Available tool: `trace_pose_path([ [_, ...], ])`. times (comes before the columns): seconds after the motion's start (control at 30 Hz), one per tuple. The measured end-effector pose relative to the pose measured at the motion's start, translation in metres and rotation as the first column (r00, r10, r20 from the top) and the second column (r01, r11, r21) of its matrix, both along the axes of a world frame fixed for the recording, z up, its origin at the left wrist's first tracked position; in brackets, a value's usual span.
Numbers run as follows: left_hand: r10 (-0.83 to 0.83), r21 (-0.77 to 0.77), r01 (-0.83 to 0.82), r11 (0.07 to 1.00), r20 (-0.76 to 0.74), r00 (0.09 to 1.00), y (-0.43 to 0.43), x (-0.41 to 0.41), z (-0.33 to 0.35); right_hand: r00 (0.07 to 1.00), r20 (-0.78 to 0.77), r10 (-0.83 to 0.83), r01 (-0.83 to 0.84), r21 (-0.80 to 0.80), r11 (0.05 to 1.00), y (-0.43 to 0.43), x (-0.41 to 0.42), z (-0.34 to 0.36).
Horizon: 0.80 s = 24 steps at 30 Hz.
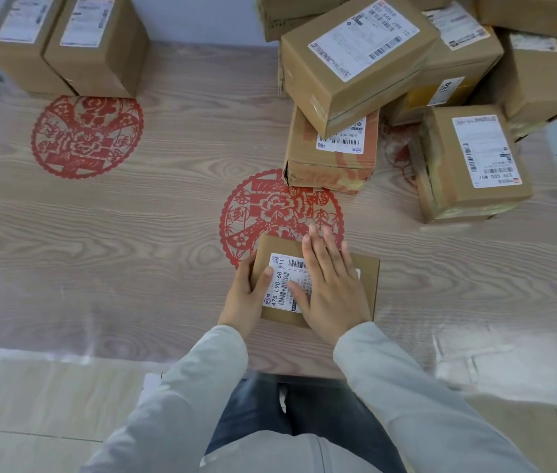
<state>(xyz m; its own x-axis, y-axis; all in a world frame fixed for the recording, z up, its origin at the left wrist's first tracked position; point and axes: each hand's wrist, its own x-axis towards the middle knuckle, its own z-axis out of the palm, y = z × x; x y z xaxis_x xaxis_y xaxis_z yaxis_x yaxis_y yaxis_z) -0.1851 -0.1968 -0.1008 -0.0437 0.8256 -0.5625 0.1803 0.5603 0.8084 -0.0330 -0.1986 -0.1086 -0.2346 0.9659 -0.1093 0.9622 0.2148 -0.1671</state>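
A small brown cardboard box (366,278) with a white shipping label (282,285) lies on the wooden table near its front edge. My left hand (244,298) grips the box's left side, thumb curled onto the label. My right hand (330,285) lies flat on the box's top with straight fingers, pressing on the label and covering much of it.
A pile of several labelled cardboard boxes (355,52) fills the back right of the table (133,250). Two boxes (65,42) stand side by side at the back left. Red paper-cut decorations (86,136) lie under the table's clear cover.
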Motion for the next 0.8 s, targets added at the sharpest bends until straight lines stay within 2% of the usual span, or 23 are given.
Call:
trace_pose_path([
  [0.37, 0.002, -0.006, -0.002, 1.000, 0.016, 1.000, 0.001, -0.001, -0.003, 1.000, -0.029, 0.002, -0.001, 0.016, 1.000, 0.001, 0.000, -0.002],
  [0.63, -0.023, 0.007, 0.023, 1.000, 0.018, 1.000, 0.000, -0.003, -0.002, 0.999, -0.043, 0.010, -0.012, -0.058, 0.998, 0.002, 0.001, 0.006],
  [0.7, -0.026, 0.011, 0.026, 1.000, 0.012, 1.000, 0.000, -0.003, -0.001, 0.995, -0.100, 0.022, -0.031, -0.090, 0.996, 0.005, 0.003, 0.011],
  [0.8, -0.008, 0.031, 0.008, 0.999, -0.007, 1.000, -0.002, -0.002, 0.003, 0.959, -0.281, -0.040, -0.008, -0.165, 0.986, 0.012, 0.015, 0.026],
])
